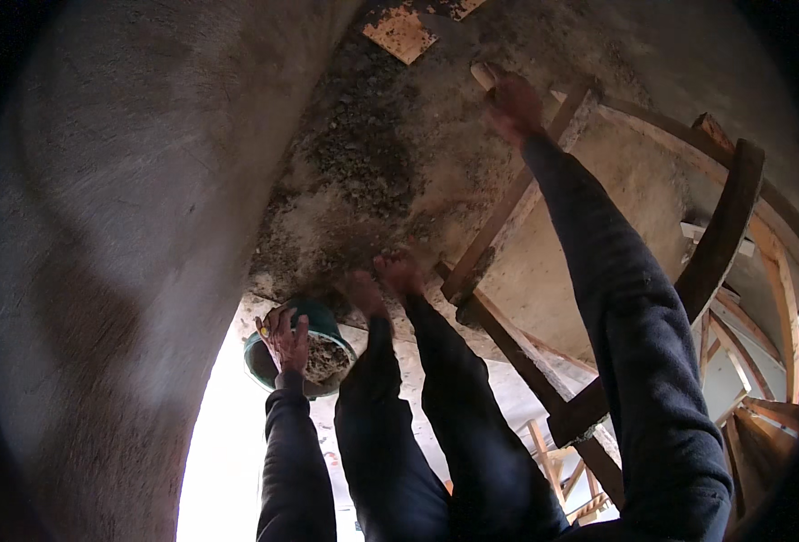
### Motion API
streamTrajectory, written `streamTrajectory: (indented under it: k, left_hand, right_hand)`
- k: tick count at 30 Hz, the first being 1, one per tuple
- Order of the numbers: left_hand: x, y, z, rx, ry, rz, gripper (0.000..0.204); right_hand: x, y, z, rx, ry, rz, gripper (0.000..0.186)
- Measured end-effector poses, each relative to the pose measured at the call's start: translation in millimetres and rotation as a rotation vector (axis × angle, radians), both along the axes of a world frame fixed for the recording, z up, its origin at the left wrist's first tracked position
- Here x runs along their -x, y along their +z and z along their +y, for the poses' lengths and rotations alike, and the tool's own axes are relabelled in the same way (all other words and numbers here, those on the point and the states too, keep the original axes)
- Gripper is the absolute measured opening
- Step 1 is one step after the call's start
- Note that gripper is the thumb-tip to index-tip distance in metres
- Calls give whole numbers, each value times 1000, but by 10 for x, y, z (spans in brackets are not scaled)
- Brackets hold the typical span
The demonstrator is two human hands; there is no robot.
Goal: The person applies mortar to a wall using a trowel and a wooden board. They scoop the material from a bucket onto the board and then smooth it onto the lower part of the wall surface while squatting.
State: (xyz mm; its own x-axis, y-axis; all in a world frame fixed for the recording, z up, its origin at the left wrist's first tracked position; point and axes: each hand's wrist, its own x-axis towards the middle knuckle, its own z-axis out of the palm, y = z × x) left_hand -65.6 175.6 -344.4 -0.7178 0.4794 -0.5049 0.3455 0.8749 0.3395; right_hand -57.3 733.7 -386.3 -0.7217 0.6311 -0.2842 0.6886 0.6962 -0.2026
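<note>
My left hand (284,340) lies over the dark green bucket (316,316) at the lower left. Its fingers are stretched out and apart, with a yellowish ring on one; whether they press on the rim I cannot tell. Inside the bucket is a grey-brown, lumpy mortar-like mix (327,359). Stretched far forward to the upper right, my right hand (513,107) is closed around a pale wooden handle (484,75). Only the handle's end shows past the fingers, and anything attached to it is hidden.
A grey plastered wall (128,226) rises along the left. Dark crumbled rubble (354,154) covers the floor by my bare feet (399,273). A splattered board (401,34) lies at the far side. Wooden framing (517,203) and a curved beam (725,226) stand to the right, near my right arm.
</note>
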Motion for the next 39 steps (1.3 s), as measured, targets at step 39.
streamTrajectory:
  k: [39]
  left_hand:
    - [1673, -1857, 4377, -884, 880, -1353, 68]
  right_hand:
    - [1, 534, 534, -126, -33, -312, 19]
